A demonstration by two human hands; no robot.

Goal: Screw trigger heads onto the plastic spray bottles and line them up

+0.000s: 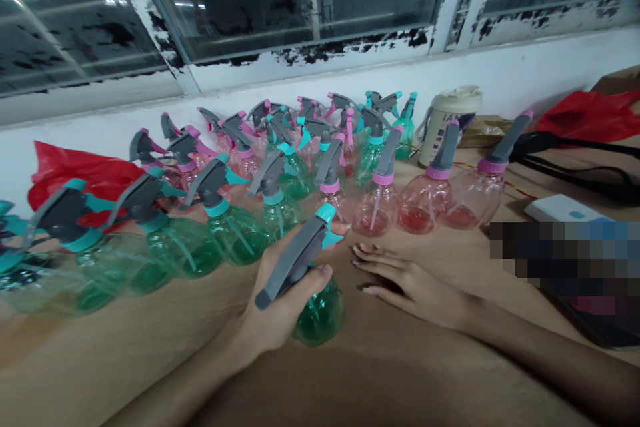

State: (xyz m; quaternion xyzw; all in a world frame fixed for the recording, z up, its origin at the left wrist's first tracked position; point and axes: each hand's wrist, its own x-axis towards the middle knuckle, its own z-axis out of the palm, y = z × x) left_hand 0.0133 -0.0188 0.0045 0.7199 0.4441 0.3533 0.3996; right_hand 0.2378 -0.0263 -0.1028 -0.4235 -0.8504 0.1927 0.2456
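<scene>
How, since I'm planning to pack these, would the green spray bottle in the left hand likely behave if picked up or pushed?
The green spray bottle may feel slippery, as its see-through body looks smooth and shiny. It could tip when pushed, since its bulky gray spray head sits high. Laid down, it might roll, given the rounded body.

One left hand (280,300) and one right hand (405,275) were in view; the left held one green spray bottle (323,319); five more green bottles (239,239) and four pink bottles (376,208) made up the front row; the bottles behind (296,179) overlapped too much to count; two red plastic bags (590,117), one lidded cup (449,125) and one white device (567,207) also showed.
</scene>
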